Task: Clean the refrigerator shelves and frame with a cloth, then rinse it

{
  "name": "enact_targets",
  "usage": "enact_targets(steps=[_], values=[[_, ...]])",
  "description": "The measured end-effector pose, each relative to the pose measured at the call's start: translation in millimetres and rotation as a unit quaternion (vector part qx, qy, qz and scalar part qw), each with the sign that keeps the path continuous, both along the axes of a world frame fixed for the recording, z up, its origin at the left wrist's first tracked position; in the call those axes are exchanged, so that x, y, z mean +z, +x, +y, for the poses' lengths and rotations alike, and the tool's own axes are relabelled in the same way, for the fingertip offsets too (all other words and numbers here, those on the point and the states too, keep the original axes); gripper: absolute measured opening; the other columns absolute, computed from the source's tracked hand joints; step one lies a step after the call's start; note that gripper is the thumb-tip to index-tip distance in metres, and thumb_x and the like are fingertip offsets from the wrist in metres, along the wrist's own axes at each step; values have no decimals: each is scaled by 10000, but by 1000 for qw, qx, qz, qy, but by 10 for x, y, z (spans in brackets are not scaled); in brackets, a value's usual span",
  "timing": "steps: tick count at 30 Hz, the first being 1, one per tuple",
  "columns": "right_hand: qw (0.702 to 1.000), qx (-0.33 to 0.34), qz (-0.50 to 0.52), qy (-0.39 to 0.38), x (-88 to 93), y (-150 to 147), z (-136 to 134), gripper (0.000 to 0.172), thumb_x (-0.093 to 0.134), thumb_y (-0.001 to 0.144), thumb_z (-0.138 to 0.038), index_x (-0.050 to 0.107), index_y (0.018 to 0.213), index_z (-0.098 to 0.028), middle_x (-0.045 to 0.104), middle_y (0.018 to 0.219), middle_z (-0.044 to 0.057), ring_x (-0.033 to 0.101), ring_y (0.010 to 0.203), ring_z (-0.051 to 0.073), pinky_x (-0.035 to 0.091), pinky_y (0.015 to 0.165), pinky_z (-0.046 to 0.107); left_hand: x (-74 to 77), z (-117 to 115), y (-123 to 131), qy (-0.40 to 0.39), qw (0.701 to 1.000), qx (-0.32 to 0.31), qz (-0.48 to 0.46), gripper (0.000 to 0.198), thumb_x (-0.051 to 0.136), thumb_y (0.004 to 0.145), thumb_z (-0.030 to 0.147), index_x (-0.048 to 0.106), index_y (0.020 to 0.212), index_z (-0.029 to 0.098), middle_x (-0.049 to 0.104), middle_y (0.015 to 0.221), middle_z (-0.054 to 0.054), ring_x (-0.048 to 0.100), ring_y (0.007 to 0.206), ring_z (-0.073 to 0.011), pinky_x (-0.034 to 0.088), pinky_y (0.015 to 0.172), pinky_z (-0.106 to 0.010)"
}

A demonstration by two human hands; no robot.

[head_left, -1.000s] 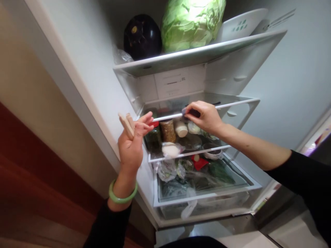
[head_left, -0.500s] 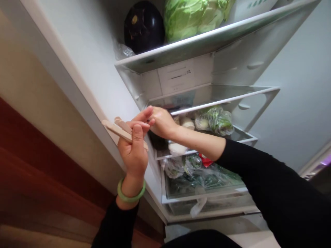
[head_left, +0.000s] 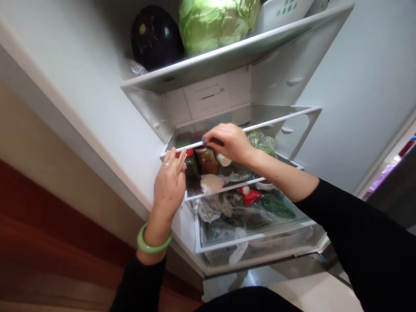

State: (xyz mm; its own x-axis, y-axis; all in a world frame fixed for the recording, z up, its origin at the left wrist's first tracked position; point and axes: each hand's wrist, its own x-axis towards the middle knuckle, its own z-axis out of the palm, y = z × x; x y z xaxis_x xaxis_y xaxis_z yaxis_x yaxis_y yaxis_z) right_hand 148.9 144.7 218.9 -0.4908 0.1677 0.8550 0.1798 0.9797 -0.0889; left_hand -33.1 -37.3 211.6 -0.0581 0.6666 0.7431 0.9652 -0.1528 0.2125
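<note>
My left hand (head_left: 169, 184), with a green bangle (head_left: 154, 240) and a ring, is raised beside the left end of the middle shelf (head_left: 282, 117). Its back faces me. Between its fingers shows a thin edge of the flat wooden sticks (head_left: 182, 157); the rest is hidden behind the hand. My right hand (head_left: 232, 141) is at the front edge of the same shelf, thumb and fingers pinched together. A small dark bit shows at its fingertips, too little to name. Just below stand a red-lidded jar (head_left: 191, 167) and a brown-filled container (head_left: 207, 161).
On the upper shelf (head_left: 227, 47) sit a dark eggplant (head_left: 157, 39), a cabbage (head_left: 217, 26) and a white container (head_left: 281, 15). Bagged vegetables (head_left: 264, 143) lie lower right. The bottom drawer (head_left: 253, 234) holds greens and a red package (head_left: 250, 197).
My hands have moved apart, the right one going right to the shelf edge. My left hand has turned its back to me, hiding most of the sticks. The view has shifted right.
</note>
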Motion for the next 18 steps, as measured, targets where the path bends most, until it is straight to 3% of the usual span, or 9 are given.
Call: enact_targets(steps=[5,10,14,18], values=[[996,-42,71,-23,-163,663,272,64,668,953,-264,725,937,-240,798,1070,51,702,1007,276,453,936,437,-66,22,-24,-17,996,23,83,428,426,983,137,681,1326,112,495,1595,-191,380,1548,-333,370,1278,-576],[987,-76,136,-34,-267,1001,418,63,678,936,-277,716,888,-267,802,1056,31,719,1024,289,486,971,489,-82,8,-50,-18,994,19,111,442,423,964,92,686,1318,116,477,1605,-196,364,1550,-348,376,1266,-611],[983,-106,142,-38,-241,1030,436,65,692,921,-285,711,865,-257,800,998,35,708,952,286,497,910,473,-74,18,-33,-14,991,12,130,471,423,959,77,667,1355,147,530,1573,-167,366,1553,-326,378,1268,-604],[993,-80,78,-35,-123,667,252,54,690,932,-244,704,881,-237,794,1004,48,685,954,269,465,896,425,-59,39,32,-27,989,23,142,433,413,951,65,700,1268,131,530,1565,-192,350,1562,-334,378,1273,-603]])
